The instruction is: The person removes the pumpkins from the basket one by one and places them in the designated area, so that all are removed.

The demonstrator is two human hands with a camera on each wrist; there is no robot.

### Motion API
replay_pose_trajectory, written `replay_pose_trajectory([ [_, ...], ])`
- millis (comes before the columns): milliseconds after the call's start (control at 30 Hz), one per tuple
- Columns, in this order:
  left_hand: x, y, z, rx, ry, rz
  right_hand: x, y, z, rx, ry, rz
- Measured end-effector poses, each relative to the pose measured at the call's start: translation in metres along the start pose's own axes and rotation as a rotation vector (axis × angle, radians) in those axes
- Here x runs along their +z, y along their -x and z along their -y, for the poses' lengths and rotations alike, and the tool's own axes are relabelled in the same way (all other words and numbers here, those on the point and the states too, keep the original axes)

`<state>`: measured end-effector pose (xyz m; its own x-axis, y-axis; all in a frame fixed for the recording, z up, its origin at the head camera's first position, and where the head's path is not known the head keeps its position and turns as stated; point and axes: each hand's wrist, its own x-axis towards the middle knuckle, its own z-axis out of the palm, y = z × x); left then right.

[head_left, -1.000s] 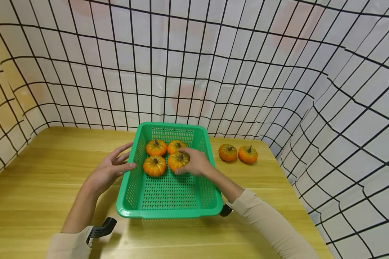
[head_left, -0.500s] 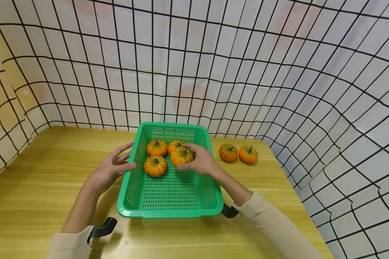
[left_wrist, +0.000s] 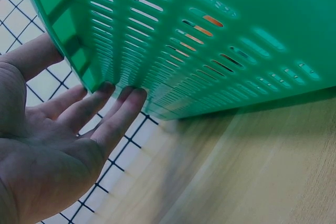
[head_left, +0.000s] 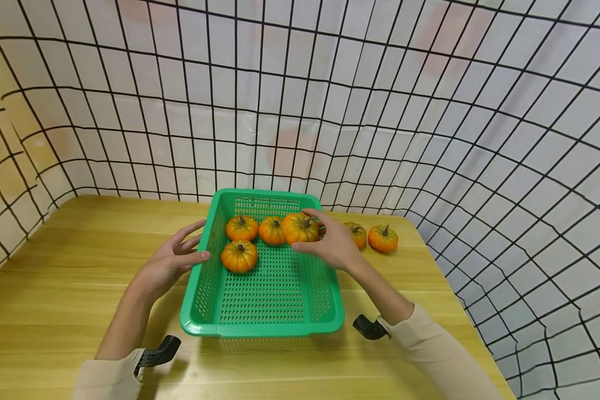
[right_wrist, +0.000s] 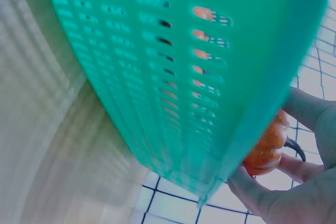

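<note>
In the head view the right hand (head_left: 332,240) grips a small orange pumpkin (head_left: 300,228) over the right side of the green basket (head_left: 262,331). The right wrist view shows that pumpkin (right_wrist: 266,148) between the fingers and thumb, partly behind the basket wall (right_wrist: 173,77). The left hand (head_left: 167,264) rests at the basket's left rim with its fingers extended; in the left wrist view the left hand's fingertips touch the outer wall (left_wrist: 252,19). Inside the basket lie three more pumpkins, one front left (head_left: 239,256), one back left (head_left: 241,228) and one beside it (head_left: 272,230).
On the wooden table (head_left: 80,278), right of the basket, sit two pumpkins, one partly hidden by the right hand (head_left: 358,235) and one in full view (head_left: 383,239). A white cloth with a black grid (head_left: 280,128) stands behind the table and along its sides.
The right hand has lifted the front-right pumpkin off the basket floor and carried it right, toward the right rim. The left hand and basket have stayed in place.
</note>
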<state>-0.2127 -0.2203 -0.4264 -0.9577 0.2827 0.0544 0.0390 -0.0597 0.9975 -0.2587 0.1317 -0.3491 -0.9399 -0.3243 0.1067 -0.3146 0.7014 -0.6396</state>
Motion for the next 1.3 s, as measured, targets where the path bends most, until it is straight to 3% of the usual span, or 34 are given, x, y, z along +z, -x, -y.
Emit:
replay_pose_trajectory([
  [400, -0.001, 0.0, 0.0, -0.004, 0.001, -0.001, -0.03, 0.016, -0.02, -0.011, -0.054, -0.099],
  [833, -0.001, 0.001, -0.001, -0.005, -0.002, 0.001, -0.043, 0.027, -0.047, 0.014, -0.047, -0.163],
  [1300, -0.001, 0.0, -0.001, -0.001, -0.001, 0.004, -0.041, 0.036, -0.09, 0.089, 0.09, -0.209],
])
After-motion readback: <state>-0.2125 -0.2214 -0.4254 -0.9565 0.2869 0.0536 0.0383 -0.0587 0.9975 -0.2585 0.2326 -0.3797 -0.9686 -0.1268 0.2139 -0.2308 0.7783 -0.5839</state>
